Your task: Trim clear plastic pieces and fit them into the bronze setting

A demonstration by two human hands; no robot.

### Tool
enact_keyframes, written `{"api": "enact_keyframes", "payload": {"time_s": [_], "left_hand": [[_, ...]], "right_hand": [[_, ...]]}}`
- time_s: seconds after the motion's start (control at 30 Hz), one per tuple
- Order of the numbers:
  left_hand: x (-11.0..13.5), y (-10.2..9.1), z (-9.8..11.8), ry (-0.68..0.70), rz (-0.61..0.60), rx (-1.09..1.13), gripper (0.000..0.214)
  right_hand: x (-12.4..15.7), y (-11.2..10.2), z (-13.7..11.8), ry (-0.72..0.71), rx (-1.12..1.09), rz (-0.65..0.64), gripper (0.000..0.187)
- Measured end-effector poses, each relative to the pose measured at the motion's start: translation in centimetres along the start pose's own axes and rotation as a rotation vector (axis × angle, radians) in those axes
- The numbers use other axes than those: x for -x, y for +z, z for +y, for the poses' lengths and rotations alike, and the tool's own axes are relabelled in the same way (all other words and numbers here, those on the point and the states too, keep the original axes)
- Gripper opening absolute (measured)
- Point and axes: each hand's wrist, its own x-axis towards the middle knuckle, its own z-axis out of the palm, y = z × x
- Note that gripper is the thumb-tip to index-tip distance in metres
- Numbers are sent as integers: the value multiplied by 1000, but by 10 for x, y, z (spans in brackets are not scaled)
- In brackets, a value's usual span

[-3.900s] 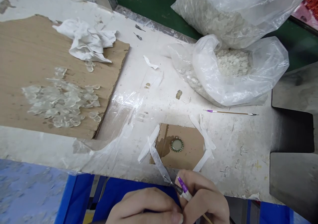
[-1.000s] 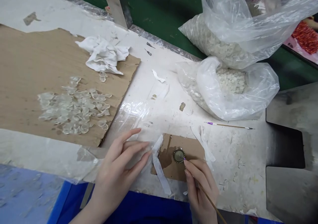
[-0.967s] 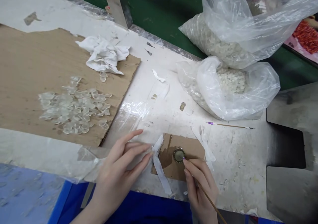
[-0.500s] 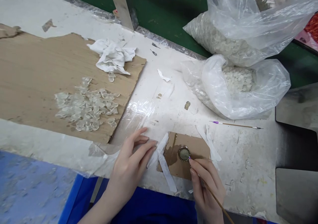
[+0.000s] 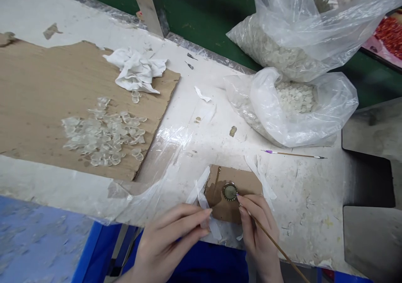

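Between the thumb and fingers of my right hand (image 5: 259,230) is a slim wooden-handled brush (image 5: 278,248), its tip at the edge of a round, dark, toothed-rim metal piece (image 5: 230,191). That piece lies on a small cardboard square (image 5: 248,180), stained darker on its left side. My left hand (image 5: 179,235) is closed in a pinch by the card's left edge, over a white strip (image 5: 215,229). Something pale shows between its fingertips, but I cannot tell whether it is a held piece or the strip behind.
A larger cardboard sheet (image 5: 56,90) carries a pile of clear pieces (image 5: 105,138) and a crumpled white cloth (image 5: 136,71). An open plastic bag (image 5: 282,126) of pale pieces stands at the back right, another bag (image 5: 276,44) behind it. A second brush (image 5: 295,154) lies on the table.
My left hand has come down and right towards the small card, its spread fingers drawing together into a pinch. My right hand keeps the brush by the round piece. The view has shifted slightly.
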Motion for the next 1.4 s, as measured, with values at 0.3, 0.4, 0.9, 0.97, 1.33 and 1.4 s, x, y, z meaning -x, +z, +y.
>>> {"api": "enact_keyframes", "payload": {"time_s": [0.3,0.4,0.9,0.97,1.33,1.4], "left_hand": [[8,5,0,-46,-22,209,3],[6,4,1,-36,-48,236,5],[9,5,4,-112,-63,325,14],[8,4,3,-102,-60,314,15],[18,6,1,-318,-54,430,47],[17,6,3,-448,-32,524,48]], "right_hand": [[9,9,-14,-32,-606,100,22],[4,14,-20,-23,-647,107,22],[1,12,-20,-2,-620,-47,22],[1,12,-21,3,-615,-45,22],[4,17,-24,22,-599,41,22],[6,17,-24,11,-601,51,22]]}}
